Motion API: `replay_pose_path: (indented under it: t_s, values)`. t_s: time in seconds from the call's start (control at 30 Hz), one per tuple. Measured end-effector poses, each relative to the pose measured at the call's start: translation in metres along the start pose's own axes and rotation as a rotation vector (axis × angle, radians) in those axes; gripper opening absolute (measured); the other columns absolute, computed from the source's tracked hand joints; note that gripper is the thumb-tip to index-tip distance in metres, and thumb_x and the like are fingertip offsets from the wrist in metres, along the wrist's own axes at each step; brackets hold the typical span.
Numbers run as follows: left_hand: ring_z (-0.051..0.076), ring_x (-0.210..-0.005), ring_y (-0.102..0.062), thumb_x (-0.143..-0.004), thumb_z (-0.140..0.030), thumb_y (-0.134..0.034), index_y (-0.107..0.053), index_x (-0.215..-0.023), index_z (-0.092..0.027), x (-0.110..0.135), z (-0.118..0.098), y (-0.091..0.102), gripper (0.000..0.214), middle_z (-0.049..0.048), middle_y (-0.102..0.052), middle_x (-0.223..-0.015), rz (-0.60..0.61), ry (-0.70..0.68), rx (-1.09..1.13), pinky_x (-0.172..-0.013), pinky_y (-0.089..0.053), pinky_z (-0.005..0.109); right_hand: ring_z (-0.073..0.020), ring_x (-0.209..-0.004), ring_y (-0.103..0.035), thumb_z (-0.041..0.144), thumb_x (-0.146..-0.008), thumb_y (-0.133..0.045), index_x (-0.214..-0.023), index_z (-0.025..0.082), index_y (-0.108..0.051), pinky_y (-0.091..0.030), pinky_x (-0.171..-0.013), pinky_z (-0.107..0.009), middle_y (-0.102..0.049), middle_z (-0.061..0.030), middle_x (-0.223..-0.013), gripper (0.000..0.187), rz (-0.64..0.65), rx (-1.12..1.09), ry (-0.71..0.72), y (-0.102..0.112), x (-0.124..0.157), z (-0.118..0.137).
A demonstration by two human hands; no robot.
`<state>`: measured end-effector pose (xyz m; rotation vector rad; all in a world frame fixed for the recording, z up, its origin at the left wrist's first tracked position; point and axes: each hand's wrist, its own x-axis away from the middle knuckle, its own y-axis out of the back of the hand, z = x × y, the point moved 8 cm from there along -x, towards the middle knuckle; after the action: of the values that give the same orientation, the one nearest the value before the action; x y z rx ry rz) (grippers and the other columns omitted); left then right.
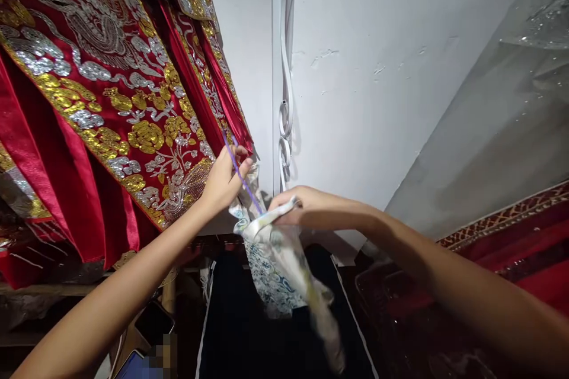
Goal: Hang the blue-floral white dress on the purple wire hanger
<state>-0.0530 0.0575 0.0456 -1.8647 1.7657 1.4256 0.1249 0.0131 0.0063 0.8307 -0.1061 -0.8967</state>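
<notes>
My left hand [227,179] has its fingers curled round a thin purple strand [251,194], which looks like a cord. The strand slants down from above the fingers to the mouth of a thin cloth bag [271,272] with a blue and white swirling print. At the bag's rim is my right hand [293,204], its wrist bent and a pale edge of cloth lying across it. Cloth hides the right fingers. Over my dark-trousered lap [267,343] hangs the bag, its lower right end blurred by motion.
Red embroidered cloth [146,136] with gold and silver sequins hangs at the left. Ahead is a white wall [355,71] with a loose white cable strip [287,71]. Phones [154,323] lie at the lower left. Clear plastic sheeting [502,112] covers the right side.
</notes>
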Motion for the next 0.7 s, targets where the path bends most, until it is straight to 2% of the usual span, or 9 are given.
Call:
replay_pose_path:
  t_s: [0.07, 0.13, 0.23, 0.3, 0.37, 0.47, 0.53, 0.63, 0.7]
  values:
    - [0.021, -0.091, -0.062, -0.097, -0.057, -0.047, -0.063, -0.104, -0.019, 0.014, 0.013, -0.005, 0.042, 0.0072, -0.066, -0.096, 0.047, 0.092, 0.13, -0.084, -0.047, 0.034, -0.0254, -0.094, -0.068, 0.041, -0.091, -0.066, -0.121, 0.022, -0.069, -0.054, -0.079, -0.037, -0.073, -0.0092, -0.107, 0.036, 0.008, 0.25, -0.002, -0.002, 0.005, -0.004]
    - [0.02, -0.081, -0.061, -0.096, -0.065, -0.044, -0.064, -0.1, -0.018, 0.024, 0.014, -0.014, 0.051, 0.0051, -0.064, -0.083, 0.119, 0.167, 0.306, -0.076, -0.048, 0.032, -0.0318, -0.121, -0.06, 0.042, -0.091, -0.064, -0.146, 0.024, -0.05, -0.051, -0.096, -0.045, -0.06, -0.0133, -0.138, 0.059, -0.108, 0.412, 0.026, 0.006, 0.009, -0.007]
    - [0.018, -0.071, -0.057, -0.094, -0.069, -0.041, -0.067, -0.093, -0.017, 0.034, -0.018, -0.023, 0.058, 0.003, -0.058, -0.072, 0.163, 0.153, 0.557, -0.071, -0.046, 0.03, -0.0358, -0.147, -0.034, 0.05, -0.087, -0.068, -0.163, 0.025, -0.012, -0.038, -0.115, -0.054, -0.03, -0.0144, -0.163, 0.098, -0.164, 0.496, 0.153, 0.001, 0.01, -0.009]
    - [0.017, -0.071, -0.057, -0.098, -0.065, -0.035, -0.068, -0.093, -0.018, 0.04, -0.049, -0.028, 0.058, 0.0031, -0.058, -0.07, 0.167, 0.124, 0.717, -0.074, -0.046, 0.031, -0.0365, -0.152, -0.022, 0.051, -0.084, -0.07, -0.163, 0.023, -0.001, -0.028, -0.121, -0.057, -0.02, -0.0148, -0.166, 0.108, -0.217, 0.523, 0.314, -0.009, 0.01, -0.002]
    - [0.018, -0.072, -0.058, -0.103, -0.055, -0.031, -0.067, -0.098, -0.018, 0.045, -0.077, -0.034, 0.052, 0.0033, -0.059, -0.068, 0.174, 0.107, 0.84, -0.077, -0.046, 0.032, -0.0355, -0.151, -0.024, 0.047, -0.087, -0.067, -0.162, 0.024, 0.001, -0.027, -0.121, -0.057, -0.023, -0.0156, -0.164, 0.104, -0.299, 0.507, 0.488, -0.019, 0.015, 0.007]
    - [0.017, -0.068, -0.057, -0.105, -0.045, -0.031, -0.065, -0.104, -0.018, 0.046, -0.098, -0.035, 0.044, 0.001, -0.055, -0.061, 0.146, 0.126, 0.949, -0.075, -0.046, 0.031, -0.0337, -0.143, -0.039, 0.042, -0.091, -0.062, -0.162, 0.027, 0.003, -0.039, -0.113, -0.055, -0.035, -0.0175, -0.156, 0.097, -0.452, 0.458, 0.635, -0.024, 0.027, 0.019]
    - [0.015, -0.062, -0.053, -0.106, -0.044, -0.031, -0.064, -0.101, -0.017, 0.042, -0.096, -0.032, 0.043, -0.0018, -0.048, -0.054, 0.08, 0.172, 0.999, -0.07, -0.044, 0.028, -0.0349, -0.138, -0.042, 0.044, -0.089, -0.064, -0.163, 0.026, 0.0, -0.043, -0.109, -0.055, -0.038, -0.0189, -0.151, 0.099, -0.486, 0.475, 0.625, -0.025, 0.033, 0.022]
    - [0.011, -0.051, -0.04, -0.104, -0.045, -0.041, -0.062, -0.098, -0.018, 0.035, -0.085, -0.027, 0.035, -0.0062, -0.035, -0.051, -0.01, 0.248, 1.071, -0.061, -0.04, 0.024, -0.0373, -0.135, -0.043, 0.05, -0.085, -0.068, -0.163, 0.025, -0.008, -0.042, -0.107, -0.057, -0.038, -0.0198, -0.15, 0.101, -0.431, 0.535, 0.553, -0.032, 0.038, 0.021]
    - [0.009, -0.049, -0.034, -0.1, -0.045, -0.049, -0.059, -0.099, -0.02, 0.032, -0.078, -0.029, 0.027, -0.0075, -0.033, -0.054, -0.032, 0.286, 1.093, -0.056, -0.037, 0.023, -0.038, -0.134, -0.042, 0.054, -0.083, -0.069, -0.163, 0.023, -0.012, -0.041, -0.108, -0.056, -0.036, -0.0198, -0.151, 0.102, -0.388, 0.56, 0.527, -0.038, 0.04, 0.017]
